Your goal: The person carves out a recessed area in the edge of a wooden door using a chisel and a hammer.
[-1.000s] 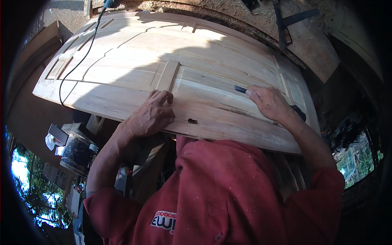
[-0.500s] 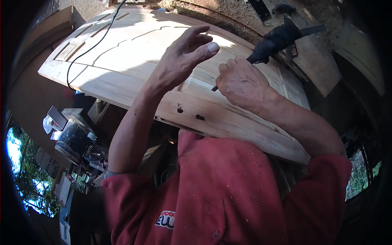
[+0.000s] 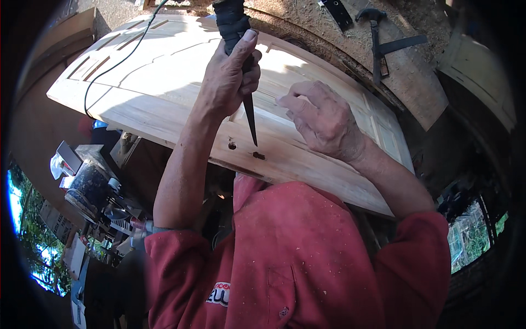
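Note:
My left hand [image 3: 227, 82] is closed round the black-wrapped handle of a chisel [image 3: 249, 118]. The long, narrow dark blade points down, its tip just above a rough slot [image 3: 258, 156] cut in a pale wooden panelled door [image 3: 307, 175]. A round hole [image 3: 232, 146] lies left of the slot. Over the door, right of the blade, my right hand [image 3: 323, 120] hovers with loosely bent fingers apart and nothing visible in them.
Beyond the door, a hammer [image 3: 376, 44] lies by a flat metal blade [image 3: 404, 44] on a board [image 3: 422, 96]. A dark cord [image 3: 118, 67] crosses the door's left part. A cluttered bench machine [image 3: 85, 189] stands at left. Wood dust covers the far surface.
The chisel has passed from my right hand to my left and turned blade downward near the slot. My right hand has let go and now hovers beside it.

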Demonstrator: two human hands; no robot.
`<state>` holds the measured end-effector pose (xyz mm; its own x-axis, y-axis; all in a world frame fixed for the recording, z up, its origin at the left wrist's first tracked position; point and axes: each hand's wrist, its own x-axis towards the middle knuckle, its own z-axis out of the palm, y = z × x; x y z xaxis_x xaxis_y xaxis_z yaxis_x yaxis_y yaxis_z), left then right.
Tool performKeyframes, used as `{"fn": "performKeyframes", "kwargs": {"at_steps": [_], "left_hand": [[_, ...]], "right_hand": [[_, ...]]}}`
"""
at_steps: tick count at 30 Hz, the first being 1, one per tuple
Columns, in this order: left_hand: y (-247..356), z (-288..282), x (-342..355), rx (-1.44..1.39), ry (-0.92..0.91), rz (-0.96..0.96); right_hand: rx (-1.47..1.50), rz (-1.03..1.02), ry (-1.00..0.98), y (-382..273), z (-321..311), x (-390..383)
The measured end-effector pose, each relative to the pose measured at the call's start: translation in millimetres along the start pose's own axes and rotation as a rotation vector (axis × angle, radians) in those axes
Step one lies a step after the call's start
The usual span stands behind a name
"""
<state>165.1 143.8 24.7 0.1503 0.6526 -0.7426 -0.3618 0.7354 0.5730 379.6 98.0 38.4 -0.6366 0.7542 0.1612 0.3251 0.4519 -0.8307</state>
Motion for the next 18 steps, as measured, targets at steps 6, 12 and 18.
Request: {"fn": "performKeyframes", "kwargs": {"at_steps": [6, 12, 18], "left_hand": [[-10.2, 30.0, -18.8, 0.053, 0.010, 0.066], [-23.3, 56.2, -5.5, 0.058, -0.034, 0.089], [-33.6, 57.1, 9.8, 0.025, 0.310, 0.174]], "right_hand": [[0.626, 0.725, -0.428, 19.3, 23.6, -42.9], [0.915, 0.660, -0.524, 32.1, 28.9, -39.3], [0.702, 0.648, -0.473, 43.6, 34.3, -18.6]]}}
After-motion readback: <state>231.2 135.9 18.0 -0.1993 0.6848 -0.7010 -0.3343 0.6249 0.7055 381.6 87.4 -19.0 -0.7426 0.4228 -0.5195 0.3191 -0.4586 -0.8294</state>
